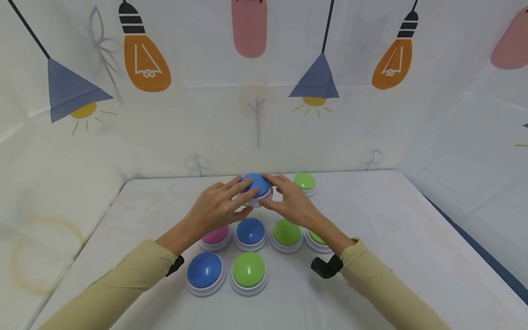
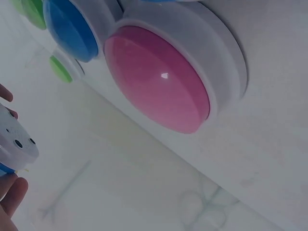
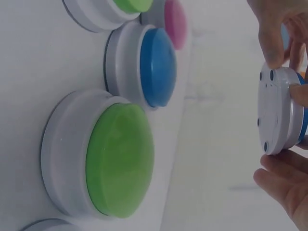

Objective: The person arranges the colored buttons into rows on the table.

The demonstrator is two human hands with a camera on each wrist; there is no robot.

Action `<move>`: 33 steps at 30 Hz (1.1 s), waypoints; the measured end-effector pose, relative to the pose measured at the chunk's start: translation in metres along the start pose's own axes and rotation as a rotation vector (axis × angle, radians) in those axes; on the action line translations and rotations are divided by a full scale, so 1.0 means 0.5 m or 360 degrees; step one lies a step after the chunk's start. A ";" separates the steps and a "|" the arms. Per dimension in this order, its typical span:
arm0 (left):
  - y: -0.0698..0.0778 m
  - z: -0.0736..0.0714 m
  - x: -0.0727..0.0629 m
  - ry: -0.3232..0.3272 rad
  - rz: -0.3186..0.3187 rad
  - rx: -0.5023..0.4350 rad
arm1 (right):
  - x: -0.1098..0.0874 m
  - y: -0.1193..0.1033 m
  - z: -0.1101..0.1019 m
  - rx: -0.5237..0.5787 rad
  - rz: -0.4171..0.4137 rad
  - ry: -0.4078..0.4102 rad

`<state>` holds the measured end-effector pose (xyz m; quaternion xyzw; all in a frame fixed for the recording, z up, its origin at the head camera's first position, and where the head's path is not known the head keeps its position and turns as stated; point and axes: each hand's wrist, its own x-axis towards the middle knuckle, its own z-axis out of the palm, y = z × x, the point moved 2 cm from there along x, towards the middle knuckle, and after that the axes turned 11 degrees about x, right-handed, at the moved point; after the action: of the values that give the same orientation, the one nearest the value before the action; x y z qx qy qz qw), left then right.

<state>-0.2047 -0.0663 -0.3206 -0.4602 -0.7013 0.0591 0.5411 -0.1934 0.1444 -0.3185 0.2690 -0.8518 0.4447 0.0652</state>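
A blue push button [image 1: 261, 184] with a white round base is held up over the back part of the table, between both hands. My left hand [image 1: 218, 204] grips its left side, with fingers spread across the blue dome. From the right, my right hand [image 1: 290, 199] pinches the rim between thumb and fingers. The white underside [image 3: 270, 113] with small dark holes faces the right wrist camera. Below the hands stands a row: a pink button [image 1: 215, 235], a blue button [image 1: 250, 231], a green button [image 1: 286, 233] and another green button [image 1: 315, 237], partly behind the right forearm.
Nearer to me are a second blue button [image 1: 204, 270] and a green button [image 1: 249, 269]. One more green button [image 1: 305, 181] stands near the table's back edge, right of the hands. A white cloth wall [image 1: 198, 128] printed with lamps rises behind the white table [image 1: 371, 220].
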 end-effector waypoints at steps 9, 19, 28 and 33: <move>0.037 -0.028 0.021 0.0044 0.0056 -0.0052 | -0.062 -0.022 -0.024 -0.0024 0.0013 0.0023; 0.085 -0.055 0.053 0.0028 0.0110 -0.0103 | -0.132 -0.040 -0.051 -0.0150 -0.0074 0.0079; 0.135 -0.072 0.063 0.0008 0.0159 -0.0156 | -0.183 -0.047 -0.060 -0.0204 -0.0079 0.0063; 0.166 -0.077 0.063 0.0039 0.0227 -0.0127 | -0.219 -0.043 -0.055 -0.0192 -0.0087 0.0054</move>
<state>-0.1250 -0.0129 -0.3310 -0.5310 -0.6619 0.0638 0.5253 -0.0933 0.2001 -0.3249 0.2801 -0.8682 0.3952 0.1078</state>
